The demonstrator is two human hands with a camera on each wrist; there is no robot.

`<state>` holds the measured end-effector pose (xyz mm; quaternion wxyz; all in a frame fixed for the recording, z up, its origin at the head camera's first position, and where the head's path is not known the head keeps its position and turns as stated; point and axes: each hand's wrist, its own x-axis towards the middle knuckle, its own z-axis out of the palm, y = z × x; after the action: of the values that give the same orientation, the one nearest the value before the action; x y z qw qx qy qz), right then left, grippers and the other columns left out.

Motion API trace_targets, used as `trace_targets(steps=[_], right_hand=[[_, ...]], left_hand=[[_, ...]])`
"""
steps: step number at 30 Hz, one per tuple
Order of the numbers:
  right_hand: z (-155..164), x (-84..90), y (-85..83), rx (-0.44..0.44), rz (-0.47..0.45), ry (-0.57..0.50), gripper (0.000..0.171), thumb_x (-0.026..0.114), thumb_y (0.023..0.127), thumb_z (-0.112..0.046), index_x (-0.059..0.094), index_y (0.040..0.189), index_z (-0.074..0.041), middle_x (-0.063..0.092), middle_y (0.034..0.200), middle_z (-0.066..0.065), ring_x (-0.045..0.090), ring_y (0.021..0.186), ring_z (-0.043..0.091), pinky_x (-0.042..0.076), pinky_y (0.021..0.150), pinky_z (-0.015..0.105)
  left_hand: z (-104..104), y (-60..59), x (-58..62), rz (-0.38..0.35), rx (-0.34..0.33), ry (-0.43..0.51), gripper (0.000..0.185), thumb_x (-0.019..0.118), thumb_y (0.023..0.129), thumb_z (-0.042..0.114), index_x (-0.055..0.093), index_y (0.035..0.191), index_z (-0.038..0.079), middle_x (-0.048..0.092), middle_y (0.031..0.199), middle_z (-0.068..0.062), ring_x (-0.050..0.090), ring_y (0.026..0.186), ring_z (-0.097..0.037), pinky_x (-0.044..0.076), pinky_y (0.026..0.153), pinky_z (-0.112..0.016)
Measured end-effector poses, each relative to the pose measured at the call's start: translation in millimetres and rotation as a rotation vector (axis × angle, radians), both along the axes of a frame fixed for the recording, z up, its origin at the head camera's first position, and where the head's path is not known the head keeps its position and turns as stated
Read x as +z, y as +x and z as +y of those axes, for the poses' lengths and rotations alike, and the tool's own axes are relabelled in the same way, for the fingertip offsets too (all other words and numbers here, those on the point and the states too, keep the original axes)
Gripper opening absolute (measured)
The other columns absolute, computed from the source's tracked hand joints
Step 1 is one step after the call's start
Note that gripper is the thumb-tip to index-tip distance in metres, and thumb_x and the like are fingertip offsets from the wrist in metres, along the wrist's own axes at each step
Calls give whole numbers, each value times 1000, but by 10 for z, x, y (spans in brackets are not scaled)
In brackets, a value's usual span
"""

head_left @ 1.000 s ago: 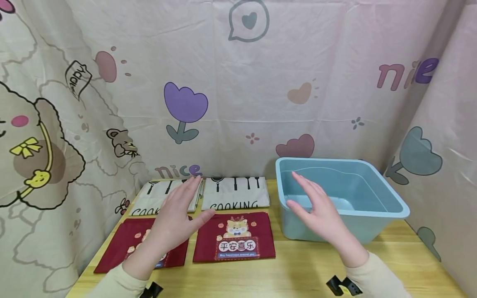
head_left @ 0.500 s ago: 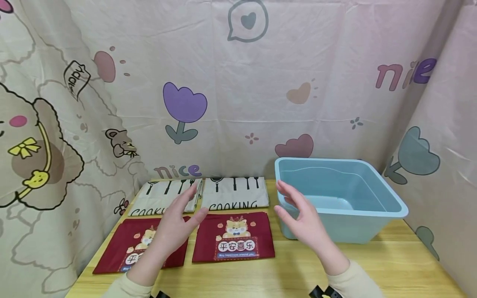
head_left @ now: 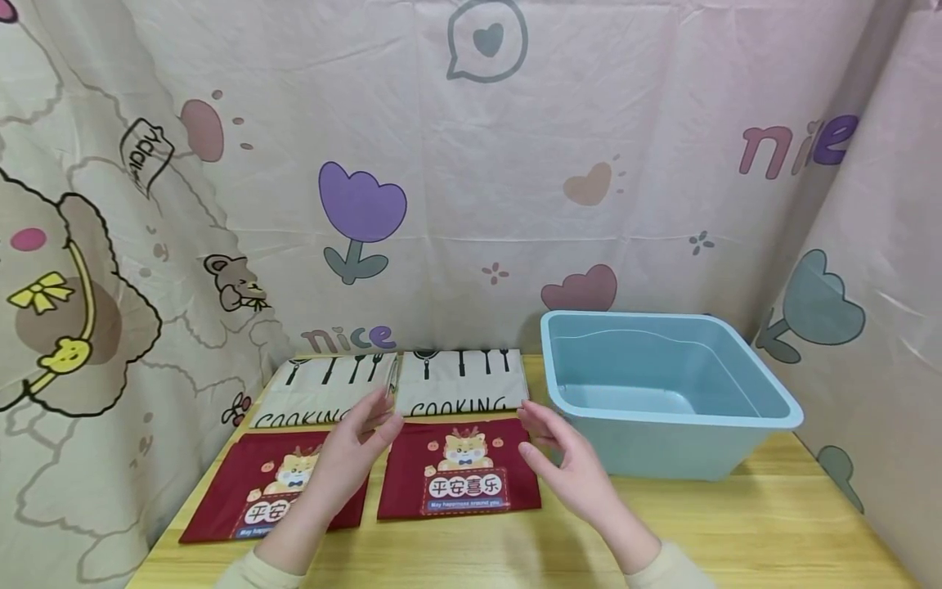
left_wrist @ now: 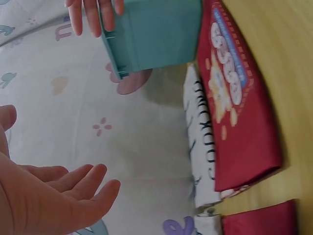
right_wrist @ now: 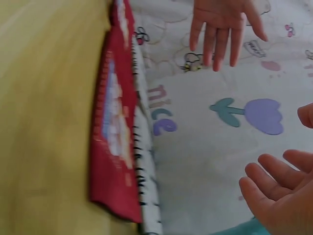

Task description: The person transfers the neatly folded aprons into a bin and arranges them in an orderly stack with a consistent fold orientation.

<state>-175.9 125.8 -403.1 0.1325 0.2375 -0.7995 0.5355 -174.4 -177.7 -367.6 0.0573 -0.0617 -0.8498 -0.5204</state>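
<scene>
My left hand (head_left: pixel 349 458) hovers over the left red folded cloth (head_left: pixel 221 487), its fingers relaxed and nothing in them. Level with it, my right hand (head_left: pixel 570 470) hangs at the right edge of the other red folded cloth (head_left: pixel 515 458), likewise holding nothing. Both red cloths carry a cartoon animal and Chinese lettering. Behind them lie two white folded cloths, a left one (head_left: pixel 294 397) and a right one (head_left: pixel 445 388), printed with utensils and "COOKING". The left wrist view shows my left fingers (left_wrist: pixel 80 186) loosely bent; in the right wrist view my right fingers (right_wrist: pixel 266 183) look relaxed too.
A light blue plastic bin (head_left: pixel 677 450) stands at the right of the wooden table (head_left: pixel 736 532), with nothing seen inside. A printed curtain (head_left: pixel 471 164) hangs right behind the table and along both sides.
My right hand has moved left and down, from in front of the bin to the right red cloth's edge. My left hand has lowered slightly. The cloths and bin stay put.
</scene>
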Motion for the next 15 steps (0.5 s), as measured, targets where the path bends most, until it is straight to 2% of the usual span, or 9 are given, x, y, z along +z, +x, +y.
trace_targets(steps=[7,15], right_hand=[[-59,-224,-25,-45,-174,-38,51,68,93,-10,51,140,0,61,130,18,59,119,34,46,100,50],[-46,-471,-85,-109,-271,-36,52,70,91,-9,51,136,8,57,131,28,57,117,43,48,96,53]], left_hand=[[-7,-32,-157,-110,19,29,74,59,97,46,31,155,10,45,149,-16,45,134,-36,41,105,-55],[-48,-102,-362,-213,49,30,78,57,97,50,33,152,2,46,145,-25,45,131,-42,41,104,-56]])
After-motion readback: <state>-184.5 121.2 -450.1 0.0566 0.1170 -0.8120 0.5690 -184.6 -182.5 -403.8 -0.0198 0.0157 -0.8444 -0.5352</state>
